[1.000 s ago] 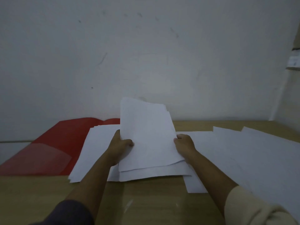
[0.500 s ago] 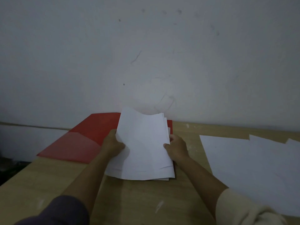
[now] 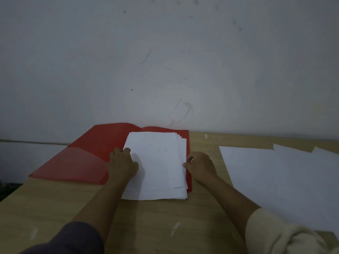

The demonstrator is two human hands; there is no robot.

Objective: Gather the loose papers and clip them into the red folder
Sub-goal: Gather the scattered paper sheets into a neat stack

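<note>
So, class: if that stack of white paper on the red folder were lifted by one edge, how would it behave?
The paper stack would probably droop: thin sheets. Its right edges are already fanned, so sheets likely slide apart. It is probably light.

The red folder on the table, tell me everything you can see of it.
The red plastic-looking folder lies open and flat on the light wooden table, its far edge against the white wall. Its left half has a translucent pocket. A white paper stack covers most of the right half, overhanging the near edge. The left hand rests across fold and stack; the right hand touches the stack's right edge.
</note>
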